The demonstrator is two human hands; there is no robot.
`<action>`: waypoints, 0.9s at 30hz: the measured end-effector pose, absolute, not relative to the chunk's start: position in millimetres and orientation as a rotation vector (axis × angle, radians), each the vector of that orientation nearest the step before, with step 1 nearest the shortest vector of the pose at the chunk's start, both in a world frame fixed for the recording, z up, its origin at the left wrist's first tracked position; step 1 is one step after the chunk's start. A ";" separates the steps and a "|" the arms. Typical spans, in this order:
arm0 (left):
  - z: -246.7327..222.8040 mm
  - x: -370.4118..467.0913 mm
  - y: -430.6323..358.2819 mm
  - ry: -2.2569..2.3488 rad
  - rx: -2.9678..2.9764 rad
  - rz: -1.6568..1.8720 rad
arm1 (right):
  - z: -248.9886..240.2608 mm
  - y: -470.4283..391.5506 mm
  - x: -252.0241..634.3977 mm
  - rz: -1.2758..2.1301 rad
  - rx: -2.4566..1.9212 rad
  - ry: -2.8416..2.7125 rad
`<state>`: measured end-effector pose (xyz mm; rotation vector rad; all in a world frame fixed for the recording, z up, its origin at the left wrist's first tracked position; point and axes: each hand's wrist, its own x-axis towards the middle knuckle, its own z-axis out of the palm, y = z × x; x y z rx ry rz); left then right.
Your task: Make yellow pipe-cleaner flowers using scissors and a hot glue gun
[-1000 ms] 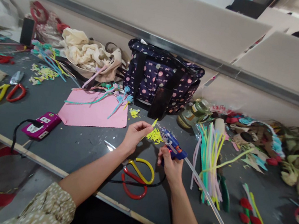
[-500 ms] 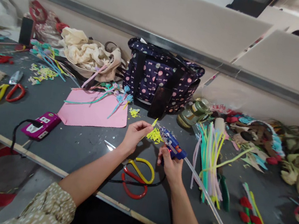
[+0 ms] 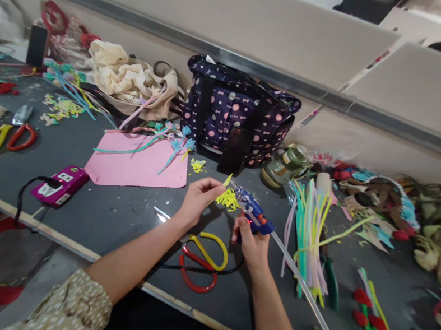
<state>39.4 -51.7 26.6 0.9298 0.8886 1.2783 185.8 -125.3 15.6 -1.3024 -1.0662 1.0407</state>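
Note:
My left hand (image 3: 199,200) pinches a small yellow pipe cleaner piece (image 3: 227,180) that points upward from the fingertips. Wrapped round the handle of a blue glue gun (image 3: 254,212) is my right hand (image 3: 252,239). The gun's nozzle is close to the yellow piece; whether they touch I cannot tell. A long clear glue stick (image 3: 308,296) sticks out of the gun's back end. Behind the hands lies a pile of yellow clippings (image 3: 229,199). Scissors with one yellow and one red handle (image 3: 207,251) lie below, partly covered by my left forearm.
A pink sheet (image 3: 138,170) with pipe cleaner flowers lies left of my hands. Behind stand a dark patterned bag (image 3: 231,104), a phone (image 3: 235,150) and a green bottle (image 3: 286,165). Pipe cleaners (image 3: 310,238) lie right; a purple power strip (image 3: 60,185) and more scissors (image 3: 8,133) lie left.

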 end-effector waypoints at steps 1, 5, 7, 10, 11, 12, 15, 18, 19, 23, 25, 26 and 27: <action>26.5 39.5 -51.6 0.885 0.928 1.279 | 15.1 -125.3 185.9 1.041 -1.302 -1.067; 26.4 39.5 -51.7 0.883 0.928 1.286 | 12.3 -125.2 187.2 1.042 -1.308 -1.071; 26.6 39.5 -51.8 0.892 0.925 1.278 | 10.7 -125.2 188.1 1.040 -1.309 -1.077; 27.1 39.5 -51.8 0.896 0.921 1.275 | 9.7 -125.4 188.8 1.037 -1.303 -1.087; 27.3 39.5 -51.7 0.895 0.923 1.276 | 10.0 -125.4 188.6 1.036 -1.301 -1.089; 27.5 39.6 -51.7 0.894 0.925 1.280 | 10.6 -125.4 188.4 1.035 -1.300 -1.089; 27.8 39.8 -51.6 0.899 0.929 1.283 | 13.2 -125.2 187.1 1.032 -1.308 -1.082; 28.0 39.7 -51.7 0.902 0.932 1.281 | 15.2 -124.8 186.0 1.036 -1.318 -1.073; 28.2 39.7 -51.8 0.900 0.931 1.279 | 15.6 -124.7 185.8 1.036 -1.320 -1.073; 29.2 39.3 -52.3 0.884 0.921 1.276 | 15.9 -124.5 185.9 1.025 -1.322 -1.086; 29.7 39.3 -52.4 0.886 0.921 1.277 | 15.6 -124.5 186.2 1.022 -1.318 -1.095; 29.8 39.3 -52.4 0.891 0.921 1.276 | 15.2 -124.5 186.3 1.022 -1.316 -1.101; 29.8 39.3 -52.3 0.897 0.922 1.276 | 14.7 -124.5 186.5 1.024 -1.314 -1.108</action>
